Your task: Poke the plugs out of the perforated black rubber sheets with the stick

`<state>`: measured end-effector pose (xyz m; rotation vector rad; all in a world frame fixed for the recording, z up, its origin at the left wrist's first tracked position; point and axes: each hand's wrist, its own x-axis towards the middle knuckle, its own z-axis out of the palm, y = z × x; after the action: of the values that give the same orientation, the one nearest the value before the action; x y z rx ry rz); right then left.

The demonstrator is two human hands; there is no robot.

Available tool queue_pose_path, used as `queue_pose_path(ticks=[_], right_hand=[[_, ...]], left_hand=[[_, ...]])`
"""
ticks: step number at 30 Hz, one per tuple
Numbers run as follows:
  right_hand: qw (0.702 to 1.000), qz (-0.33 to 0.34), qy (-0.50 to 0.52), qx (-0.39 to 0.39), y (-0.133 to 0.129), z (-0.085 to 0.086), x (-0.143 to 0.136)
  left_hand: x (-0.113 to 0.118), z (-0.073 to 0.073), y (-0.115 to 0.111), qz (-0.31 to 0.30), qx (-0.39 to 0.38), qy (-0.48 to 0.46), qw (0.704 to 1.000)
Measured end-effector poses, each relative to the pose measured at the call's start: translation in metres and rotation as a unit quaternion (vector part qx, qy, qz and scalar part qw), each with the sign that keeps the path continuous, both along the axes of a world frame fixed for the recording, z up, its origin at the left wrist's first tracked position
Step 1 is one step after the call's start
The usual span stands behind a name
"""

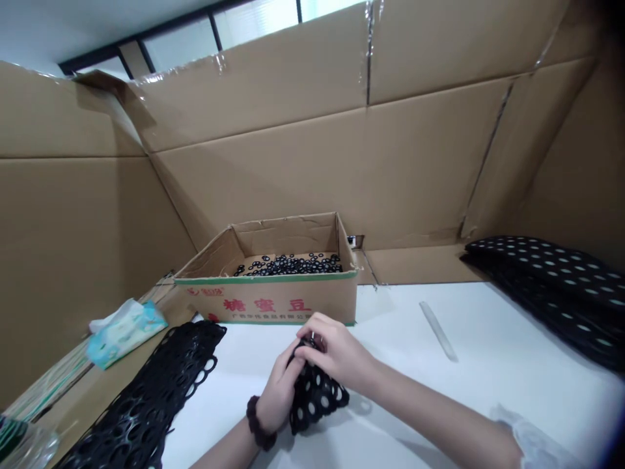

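Note:
Both hands meet at a bunched black sheet with pale round spots, low in the middle of the head view. My left hand, with a dark band at its wrist, grips the sheet's left upper edge. My right hand pinches its top from the right, fingers curled. The sheet's lower part hangs below the fingers near the white tabletop. Just beyond the hands stands an open cardboard box with many small black rings inside.
A black sheet full of round holes lies at left, near a blue tissue pack. Spotted black sheets are piled at right. A clear narrow strip lies on the table. Cardboard walls enclose the back and sides.

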<state>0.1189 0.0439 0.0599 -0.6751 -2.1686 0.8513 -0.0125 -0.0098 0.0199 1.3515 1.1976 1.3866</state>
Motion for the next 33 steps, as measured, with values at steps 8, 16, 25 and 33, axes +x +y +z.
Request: queue_pose_path(ticks=[8, 16, 25, 33], right_hand=[[0.970, -0.018, 0.068, -0.233, 0.018, 0.011, 0.016], [0.931, -0.274, 0.168, 0.175, 0.083, 0.087, 0.024], [0.965, -0.070, -0.066, 0.243, 0.017, 0.030, 0.000], [0.966, -0.025, -0.109, 0.235, -0.003, -0.025, 0.009]], left_hand=[[0.009, 0.001, -0.005, 0.030, -0.017, 0.023, 0.999], [-0.003, -0.012, -0.001, 0.134, -0.044, -0.045, 0.989], [-0.005, -0.012, 0.006, 0.174, -0.034, -0.100, 0.979], [-0.003, -0.009, 0.003, 0.146, -0.053, -0.123, 0.980]])
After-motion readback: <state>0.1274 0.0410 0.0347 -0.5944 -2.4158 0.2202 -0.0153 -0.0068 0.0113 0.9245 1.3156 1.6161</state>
